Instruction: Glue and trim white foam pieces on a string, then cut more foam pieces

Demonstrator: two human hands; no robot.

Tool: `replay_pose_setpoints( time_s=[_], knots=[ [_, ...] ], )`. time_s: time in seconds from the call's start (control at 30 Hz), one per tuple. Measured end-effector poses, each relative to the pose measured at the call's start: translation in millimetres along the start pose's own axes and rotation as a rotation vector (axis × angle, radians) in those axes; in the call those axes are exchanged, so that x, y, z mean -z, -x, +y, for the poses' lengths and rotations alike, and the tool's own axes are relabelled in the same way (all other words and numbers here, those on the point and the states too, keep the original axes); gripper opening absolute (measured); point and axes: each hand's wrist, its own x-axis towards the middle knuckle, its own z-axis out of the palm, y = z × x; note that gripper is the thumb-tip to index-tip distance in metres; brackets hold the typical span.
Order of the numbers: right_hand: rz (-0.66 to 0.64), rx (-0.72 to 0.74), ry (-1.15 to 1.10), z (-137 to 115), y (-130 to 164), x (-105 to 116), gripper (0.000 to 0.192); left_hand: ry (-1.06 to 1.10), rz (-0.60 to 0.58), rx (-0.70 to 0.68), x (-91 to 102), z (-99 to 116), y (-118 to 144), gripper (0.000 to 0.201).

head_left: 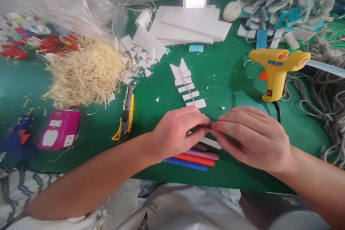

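Left hand (179,131) and right hand (250,136) pinch together on a thin cord (188,90) strung with foam pieces (185,81), markers (194,158) beneath, glue gun (275,70) near right.

Green table (229,79), foam strips (188,86), perhaps straw (83,72)

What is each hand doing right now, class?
Left hand: fingers pinched shut on the thin strand.
Right hand: fingers pinched shut on the same strand's near end.

Matt green table (229,79); glossy yellow plastic glue gun (275,70); white foam sheets (188,25); dry straw heap (86,70).
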Motion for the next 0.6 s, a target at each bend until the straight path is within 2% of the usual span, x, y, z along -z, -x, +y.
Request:
replay_pose_setpoints(
  time_s=[0.1,0.2,0.37,0.6],
  knots=[
    [-0.002,-0.090,-0.023,0.2,-0.3,-0.1,0.013,0.037,0.022,0.015,-0.3,0.1,0.5,0.009],
    [-0.006,-0.160,-0.099,2.1,0.6,-1.6,0.015,0.081,0.039,0.100,0.2,1.0,0.2,0.008],
    [-0.002,-0.184,-0.161,4.5,1.3,-3.6,0.015,0.150,0.052,0.172,0.9,2.1,-0.7,0.006],
    [0.017,-0.205,-0.197,1.6,-1.7,-5.0,0.019,0.147,0.102,0.147,-1.8,2.1,-0.4,0.004]
  ],
)
